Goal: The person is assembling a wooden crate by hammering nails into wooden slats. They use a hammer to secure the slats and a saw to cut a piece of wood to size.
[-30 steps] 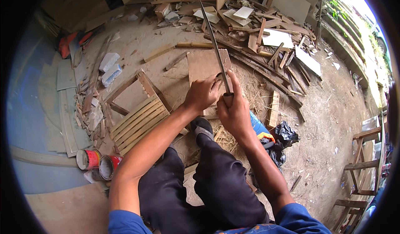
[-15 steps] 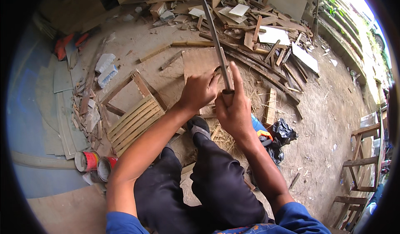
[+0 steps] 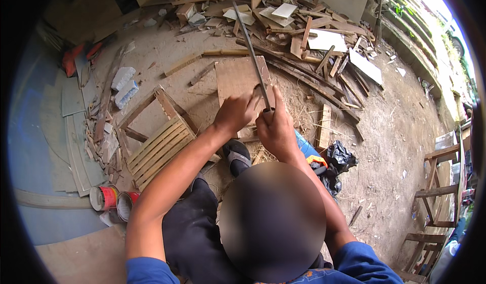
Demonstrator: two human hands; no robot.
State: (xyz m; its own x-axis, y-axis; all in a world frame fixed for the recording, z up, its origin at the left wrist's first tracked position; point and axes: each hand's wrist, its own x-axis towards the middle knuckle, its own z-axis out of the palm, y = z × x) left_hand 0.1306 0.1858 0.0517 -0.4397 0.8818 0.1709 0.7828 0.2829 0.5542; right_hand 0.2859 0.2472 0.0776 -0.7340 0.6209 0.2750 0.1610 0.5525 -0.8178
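A long, thin, dark metal blade (image 3: 251, 56) rises away from both hands, its lower end gripped in the right hand (image 3: 276, 129), with the left hand (image 3: 235, 113) closed just beside it, over a flat brown plywood board (image 3: 238, 79) lying on sandy ground near a slatted wooden frame (image 3: 159, 150).

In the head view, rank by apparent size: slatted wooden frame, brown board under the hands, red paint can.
Largest to smallest:
1. slatted frame
2. brown board, partly hidden by the hands, so close to the frame
3. red can
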